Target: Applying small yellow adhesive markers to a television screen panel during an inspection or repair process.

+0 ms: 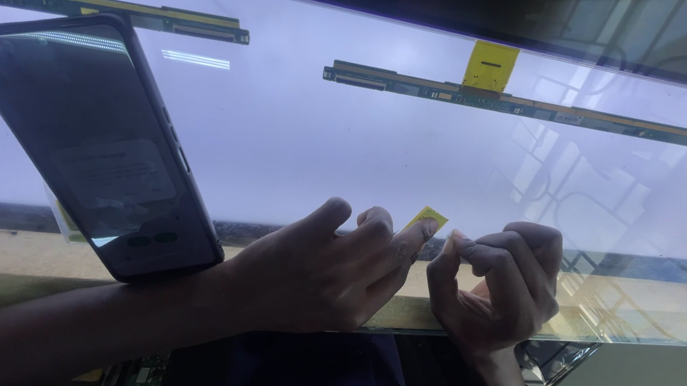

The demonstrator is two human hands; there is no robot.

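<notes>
Head view: yellow flex tab [427, 219] sits at the near edge of the lit display panel [348, 151], between the person's two hands. Left hand [327, 272] has fingers curled, index tip pressing the tab from the left. Right hand [504, 282] is curled tight, thumb and index pinched narrow just beside the tab's right edge; can't tell if it actually grips the tab or only touches the panel rim.

Risks, as I judge them:
- Tab is thin film. Side pull from either hand could crease or tear it where it joins the panel edge.
- Both forearms rest across the glass, so leaning weight could stress the panel.
- Phone [94, 141] lies tilted on the panel just left of the left wrist; a wrist shift could knock it and scratch the glass.
- Driver board strips [540, 107] and [99, 10] along the far edge look loose, joined by a second yellow flex [490, 66]. Dragging the panel could strain that.

Orientation: only a small corner of the tab shows, tilted, free end pointing up and right, away from the person. Long axis appears to run diagonally, lower-left to upper-right, but most of it is hidden by fingers.
</notes>
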